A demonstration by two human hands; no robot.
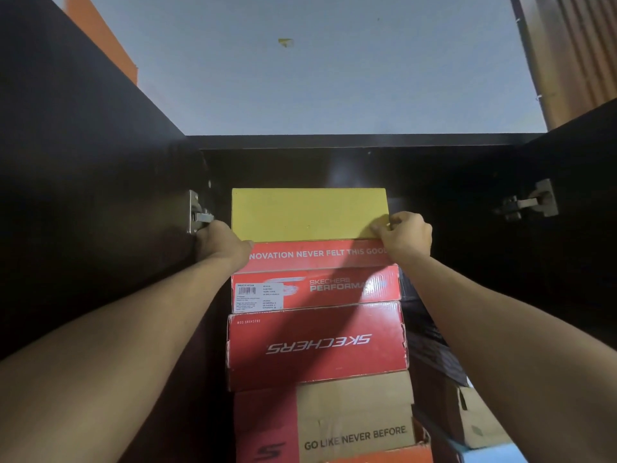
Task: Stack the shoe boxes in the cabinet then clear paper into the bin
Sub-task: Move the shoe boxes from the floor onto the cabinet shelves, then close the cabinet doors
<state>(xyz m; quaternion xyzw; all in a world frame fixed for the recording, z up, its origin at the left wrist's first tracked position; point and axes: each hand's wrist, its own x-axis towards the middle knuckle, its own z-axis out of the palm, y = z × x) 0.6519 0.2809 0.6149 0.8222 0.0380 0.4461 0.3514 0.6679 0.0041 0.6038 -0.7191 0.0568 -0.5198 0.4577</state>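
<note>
gap above yellow box [309,213] open; box stack [317,342] fills centre; hinges [198,215] flank sides

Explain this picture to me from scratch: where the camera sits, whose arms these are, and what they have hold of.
The single view comes from a camera worn on a person's head, looking up into a dark cabinet. No machine here, just two bare arms. The left hand and right hand grip the sides of a yellow box, the top of a stack. Beneath it sit two red Skechers boxes, then a brown box printed "Go like never before". More boxes sit dimly to the right.
</note>
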